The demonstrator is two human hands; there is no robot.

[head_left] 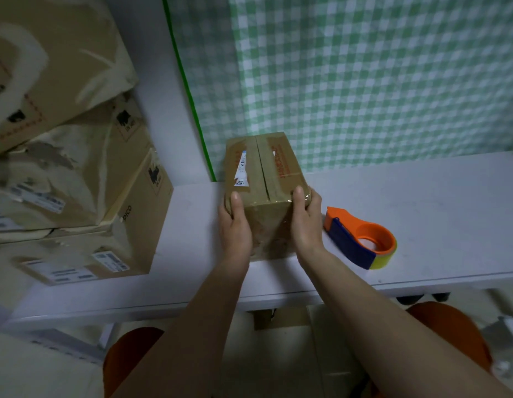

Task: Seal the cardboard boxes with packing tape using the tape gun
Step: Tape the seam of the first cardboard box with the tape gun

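Note:
A small brown cardboard box stands on the white table, its top flaps meeting along a middle seam, with a white label and red print on top. My left hand grips its near left corner, thumb on the top. My right hand grips the near right corner the same way. An orange and blue tape gun with a yellow tape roll lies on the table just right of my right hand, untouched.
A stack of larger worn cardboard boxes fills the table's left end. A green checked cloth hangs behind the table. The table's front edge runs just under my wrists; my knees in orange show below.

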